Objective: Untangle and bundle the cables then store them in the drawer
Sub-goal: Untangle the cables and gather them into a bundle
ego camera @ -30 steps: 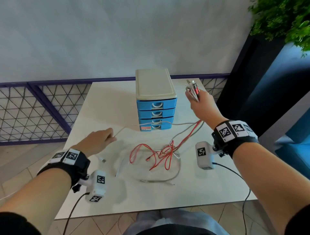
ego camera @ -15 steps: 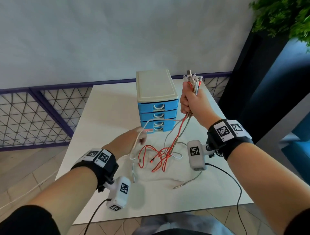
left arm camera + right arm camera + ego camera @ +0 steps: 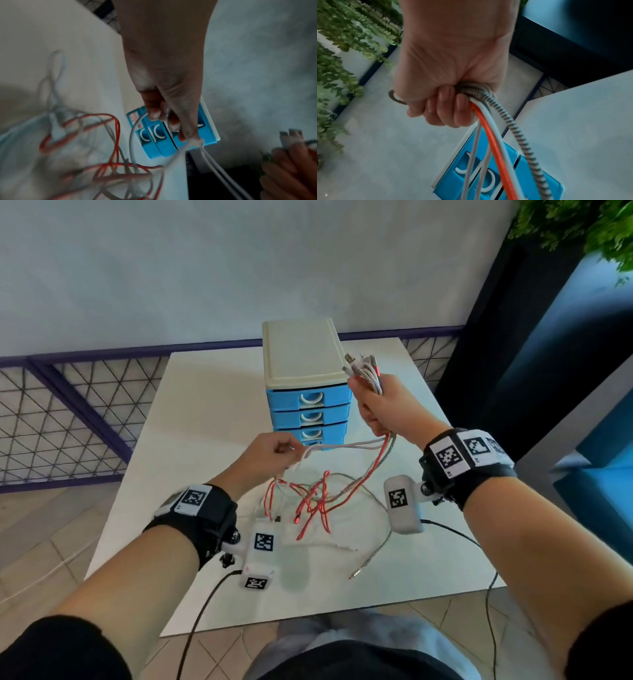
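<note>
My right hand [image 3: 380, 405] is raised in front of the blue drawer unit [image 3: 308, 392] and grips a bundle of cable ends [image 3: 363, 368], plugs sticking up out of the fist. In the right wrist view the fist [image 3: 447, 102] holds red, white and braided grey cables [image 3: 493, 129]. My left hand [image 3: 274, 450] pinches white cables [image 3: 342, 445] that run across to the right hand; the left wrist view shows the fingers [image 3: 163, 112] curled round them. A tangle of red and white cables [image 3: 315, 501] lies on the white table [image 3: 205, 405] below both hands.
The drawer unit has several blue drawers, all closed, with a cream top [image 3: 301, 347]. A braided cable end [image 3: 370, 559] trails toward the table's near edge. A purple lattice fence [image 3: 51, 419] stands to the left, a dark blue panel and plant [image 3: 582, 231] to the right.
My left hand has moved right and up from the table's left side, drawing white cable with it. The right hand turned the cable ends upright and closed into a fist.
</note>
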`<state>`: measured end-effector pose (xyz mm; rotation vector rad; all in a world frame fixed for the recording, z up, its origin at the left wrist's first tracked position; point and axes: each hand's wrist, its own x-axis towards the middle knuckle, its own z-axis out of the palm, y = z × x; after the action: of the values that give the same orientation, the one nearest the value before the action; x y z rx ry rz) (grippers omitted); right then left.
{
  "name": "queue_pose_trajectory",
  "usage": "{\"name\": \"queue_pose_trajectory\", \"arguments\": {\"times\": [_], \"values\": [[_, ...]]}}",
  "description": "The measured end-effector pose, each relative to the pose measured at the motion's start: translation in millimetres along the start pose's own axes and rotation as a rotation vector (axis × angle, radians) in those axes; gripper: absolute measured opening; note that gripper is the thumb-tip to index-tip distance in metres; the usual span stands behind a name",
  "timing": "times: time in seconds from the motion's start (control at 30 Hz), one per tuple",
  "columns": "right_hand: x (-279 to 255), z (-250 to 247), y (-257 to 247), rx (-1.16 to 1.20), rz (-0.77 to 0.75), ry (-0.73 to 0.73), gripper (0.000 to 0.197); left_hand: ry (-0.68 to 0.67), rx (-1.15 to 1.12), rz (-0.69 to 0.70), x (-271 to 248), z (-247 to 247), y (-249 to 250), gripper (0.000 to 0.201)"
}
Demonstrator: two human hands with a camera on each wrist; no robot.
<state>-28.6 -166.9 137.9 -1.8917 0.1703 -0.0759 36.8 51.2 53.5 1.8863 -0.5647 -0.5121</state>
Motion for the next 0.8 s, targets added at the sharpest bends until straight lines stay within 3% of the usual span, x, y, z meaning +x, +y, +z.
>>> {"name": "queue_pose_trajectory", "arguments": {"times": [0.1,0.17,0.23,0.3,0.37,0.43,0.6,0.8], "values": [[0.0,3.4,-2.7,0.036,-0.003,0.019,0.036,-0.106,0.394,0.042,0.2,-14.4,-5.6,0.031],[1.0,6.5,-6.2,0.058,-0.015,0.028,0.037,-0.058,0.485,0.061,-2.1,-18.2,-16.8,0.036],[2.6,9.4,-9.7,0.074,-0.037,0.033,0.037,0.035,0.230,-0.040,-7.7,-17.1,-26.9,0.037],[4.1,10.8,-11.6,0.081,-0.051,0.040,0.037,0.049,-0.197,-0.188,-15.5,-11.0,-29.8,0.035],[5.8,10.5,-13.4,0.052,-0.060,0.057,0.036,0.061,-0.377,-0.241,-21.4,-7.4,-25.9,0.037],[6.8,8.7,-14.7,-0.013,-0.067,0.080,0.034,0.063,-0.216,-0.208,-24.5,-13.0,-21.1,0.037],[7.9,6.1,-11.8,-0.104,-0.055,0.127,0.030,-0.093,0.559,-0.096,-26.6,-40.2,-26.6,0.036],[9.8,13.0,-13.3,-0.198,-0.074,0.123,0.028,-0.181,0.604,-0.084,-32.7,-35.9,-23.9,0.020]]}}
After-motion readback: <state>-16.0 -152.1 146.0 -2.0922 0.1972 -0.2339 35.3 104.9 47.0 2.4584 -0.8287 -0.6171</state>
